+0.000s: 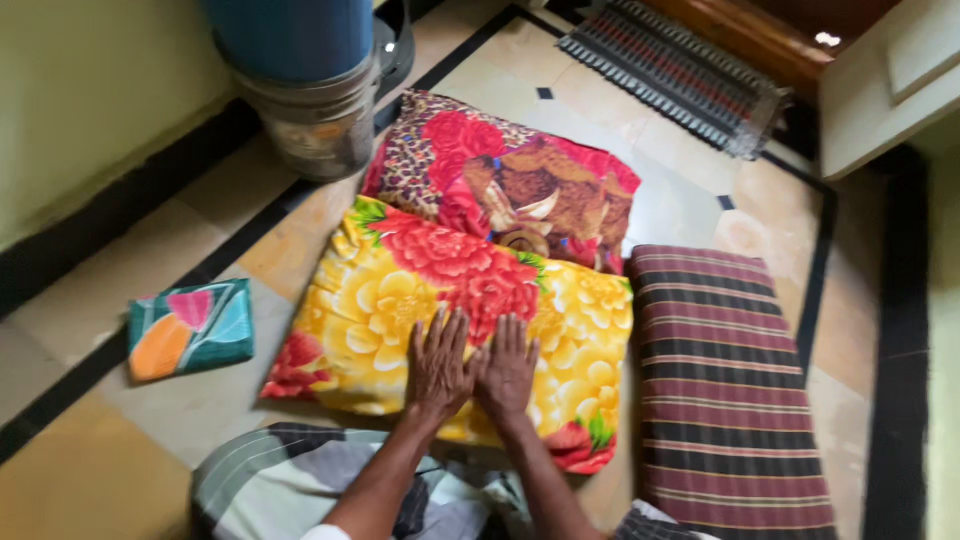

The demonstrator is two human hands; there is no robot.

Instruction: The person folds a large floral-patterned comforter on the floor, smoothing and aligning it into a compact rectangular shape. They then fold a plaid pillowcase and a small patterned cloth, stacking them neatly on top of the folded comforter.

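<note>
A yellow pillow with red and yellow flowers lies on the floor in front of me. My left hand and my right hand rest flat on its near half, side by side, fingers spread and touching each other at the thumbs. Neither hand holds anything. Behind the yellow pillow lies a second pillow with red roses and a brown animal print, partly overlapped by the first.
A striped maroon pillow lies to the right. A small folded teal cloth with an orange and pink print sits at the left. A bucket under a blue drum stands by the wall; a striped doormat lies beyond.
</note>
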